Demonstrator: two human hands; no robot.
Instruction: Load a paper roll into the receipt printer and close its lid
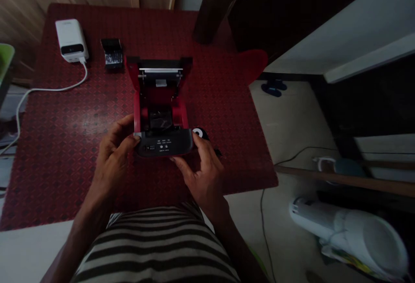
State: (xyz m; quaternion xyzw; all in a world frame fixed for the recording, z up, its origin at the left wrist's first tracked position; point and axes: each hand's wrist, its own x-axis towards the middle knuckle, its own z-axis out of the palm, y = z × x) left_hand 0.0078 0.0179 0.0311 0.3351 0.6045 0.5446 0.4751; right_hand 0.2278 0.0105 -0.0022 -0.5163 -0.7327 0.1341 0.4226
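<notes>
A small red and black printer (164,142) is between my two hands above or on the red patterned table, its lid raised and leaning back. A roller shows inside the lid, and a dark, shiny thing lies in the compartment below; I cannot make out what it is. My left hand (113,153) grips the printer's left side, thumb on the front panel's corner. On the opposite side, my right hand (204,168) holds the front right corner, with the thumb under the front edge. Just behind my right fingers lies a black item with a white ring (197,133), partly covered.
A white power bank (71,40) with a plugged-in white cable (58,89) sits at the table's back left. Beside it stands a small open black box (112,54). A dark post (215,11) rises at the back edge, near a red chair (256,65).
</notes>
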